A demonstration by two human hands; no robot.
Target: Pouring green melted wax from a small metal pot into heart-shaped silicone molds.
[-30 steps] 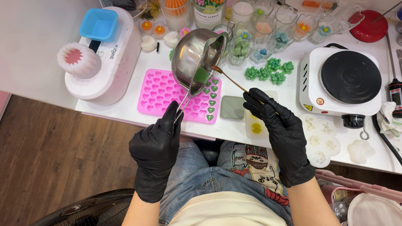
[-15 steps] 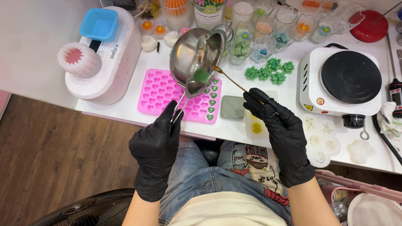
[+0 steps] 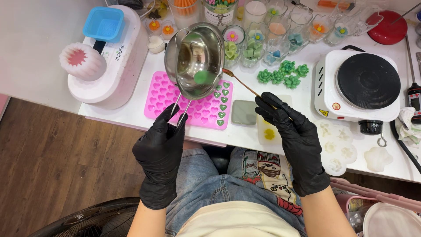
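My left hand (image 3: 161, 147), in a black glove, grips the wire handle of a small steel melting pot (image 3: 195, 59) held above a pink heart-cavity silicone mould (image 3: 162, 98). A little green wax (image 3: 201, 77) sits in the pot's bottom. The mould's right-hand columns hold green hearts (image 3: 221, 98). My right hand (image 3: 291, 131), also gloved, holds a thin copper-coloured spoon (image 3: 239, 81) whose bowl reaches the pot's right rim.
A white-pink appliance (image 3: 109, 66) with a blue mould and ribbed white mould stands left. Glass jars with wax flowers line the back. Green succulent shapes (image 3: 283, 72), a white hotplate (image 3: 362, 83), a thermometer (image 3: 412, 94) and clear flower moulds (image 3: 337, 145) lie right.
The pot has swung back from its tilt over the mould's right columns and now sits more level, a little to the left. The right hand and spoon have hardly moved.
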